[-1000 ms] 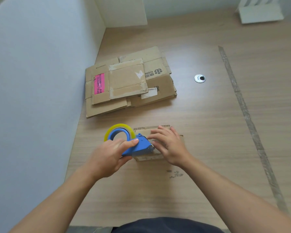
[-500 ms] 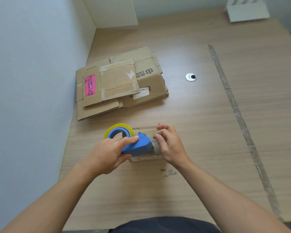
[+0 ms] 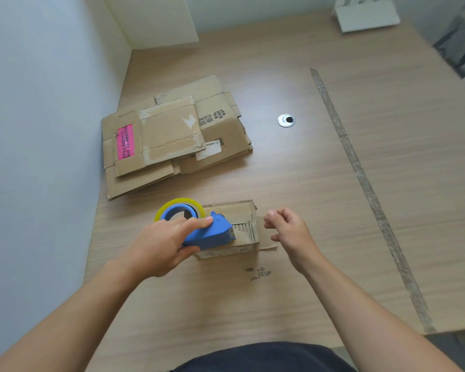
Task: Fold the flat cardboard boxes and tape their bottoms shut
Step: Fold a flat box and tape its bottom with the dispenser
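- The small folded box [image 3: 242, 214] stands on the desk [image 3: 333, 210], with the stack of flat boxes [image 3: 172, 138] well behind it by the wall
- The left hand [image 3: 161, 242] grips the blue tape dispenser [image 3: 210, 234], whose nose rests on the box's upturned bottom
- The right hand [image 3: 287, 232] hovers just beside the box, fingers loosely curled, holding nothing
- Best to steady the box with the free hand, then draw the dispenser straight along the seam
- The dispenser hides the seam, and I cannot tell whether any clear tape is laid
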A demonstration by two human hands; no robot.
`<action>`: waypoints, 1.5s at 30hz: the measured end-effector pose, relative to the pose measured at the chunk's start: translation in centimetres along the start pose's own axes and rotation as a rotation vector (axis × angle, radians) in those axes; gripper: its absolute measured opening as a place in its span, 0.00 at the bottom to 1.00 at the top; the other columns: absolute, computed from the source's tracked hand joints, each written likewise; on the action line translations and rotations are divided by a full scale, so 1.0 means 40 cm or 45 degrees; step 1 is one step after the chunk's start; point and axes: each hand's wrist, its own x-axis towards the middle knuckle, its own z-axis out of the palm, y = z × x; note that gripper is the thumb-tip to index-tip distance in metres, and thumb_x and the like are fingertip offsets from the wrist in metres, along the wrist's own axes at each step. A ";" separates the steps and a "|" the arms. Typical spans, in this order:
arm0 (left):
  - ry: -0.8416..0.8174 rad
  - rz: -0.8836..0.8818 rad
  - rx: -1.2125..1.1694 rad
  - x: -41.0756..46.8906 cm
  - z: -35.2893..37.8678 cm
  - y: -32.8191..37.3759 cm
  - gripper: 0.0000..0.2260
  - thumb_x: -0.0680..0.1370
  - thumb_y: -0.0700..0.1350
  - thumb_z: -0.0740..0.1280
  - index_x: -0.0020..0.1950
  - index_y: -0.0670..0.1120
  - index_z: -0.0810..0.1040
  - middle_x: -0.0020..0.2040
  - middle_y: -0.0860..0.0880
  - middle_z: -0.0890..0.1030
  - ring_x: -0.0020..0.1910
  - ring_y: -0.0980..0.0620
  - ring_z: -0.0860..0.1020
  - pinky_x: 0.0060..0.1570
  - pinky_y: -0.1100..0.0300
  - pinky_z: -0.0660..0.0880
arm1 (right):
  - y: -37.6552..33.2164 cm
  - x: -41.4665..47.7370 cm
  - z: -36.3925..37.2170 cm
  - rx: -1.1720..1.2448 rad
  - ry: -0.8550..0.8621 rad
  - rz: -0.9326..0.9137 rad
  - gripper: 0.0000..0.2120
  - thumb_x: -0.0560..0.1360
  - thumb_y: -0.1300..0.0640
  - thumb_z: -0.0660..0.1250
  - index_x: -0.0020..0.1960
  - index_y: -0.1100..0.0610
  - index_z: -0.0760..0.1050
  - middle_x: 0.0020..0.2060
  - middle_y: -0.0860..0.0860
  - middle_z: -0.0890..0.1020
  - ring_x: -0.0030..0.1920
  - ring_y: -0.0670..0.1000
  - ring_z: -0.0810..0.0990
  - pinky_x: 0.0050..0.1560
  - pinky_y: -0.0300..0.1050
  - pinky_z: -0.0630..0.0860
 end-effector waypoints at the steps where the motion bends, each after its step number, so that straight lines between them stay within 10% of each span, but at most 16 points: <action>1: -0.020 -0.024 -0.002 0.000 -0.002 0.001 0.30 0.79 0.52 0.68 0.68 0.70 0.51 0.58 0.52 0.78 0.45 0.45 0.77 0.41 0.54 0.70 | -0.004 -0.001 0.003 0.022 -0.013 -0.004 0.08 0.81 0.55 0.65 0.43 0.55 0.72 0.43 0.50 0.81 0.45 0.47 0.80 0.44 0.45 0.73; 11: -0.047 -0.051 0.028 -0.004 -0.005 0.007 0.30 0.79 0.53 0.68 0.69 0.71 0.50 0.59 0.52 0.78 0.46 0.46 0.77 0.41 0.55 0.69 | 0.023 0.013 0.023 0.043 0.040 0.100 0.11 0.80 0.59 0.67 0.41 0.56 0.70 0.33 0.50 0.79 0.31 0.47 0.73 0.31 0.41 0.68; 27: -0.150 -0.121 0.106 0.005 -0.015 0.021 0.27 0.81 0.55 0.64 0.77 0.66 0.55 0.64 0.55 0.74 0.54 0.48 0.76 0.46 0.57 0.67 | 0.068 0.045 0.060 -0.110 0.083 0.272 0.12 0.79 0.46 0.67 0.51 0.53 0.70 0.48 0.55 0.81 0.41 0.52 0.78 0.39 0.49 0.75; 33: -0.094 -0.071 0.031 0.003 -0.015 0.017 0.29 0.80 0.54 0.66 0.68 0.71 0.49 0.62 0.54 0.76 0.50 0.47 0.77 0.44 0.55 0.70 | 0.036 0.017 0.045 -0.493 0.118 -0.143 0.16 0.80 0.47 0.65 0.43 0.59 0.74 0.38 0.52 0.79 0.41 0.51 0.75 0.42 0.49 0.71; 45: -0.162 -0.045 0.177 0.043 -0.094 0.016 0.28 0.78 0.64 0.59 0.76 0.71 0.54 0.60 0.61 0.77 0.51 0.50 0.77 0.46 0.56 0.72 | 0.024 0.047 0.071 -0.636 -0.006 -0.120 0.18 0.78 0.46 0.68 0.38 0.54 0.64 0.33 0.48 0.72 0.36 0.50 0.69 0.37 0.46 0.66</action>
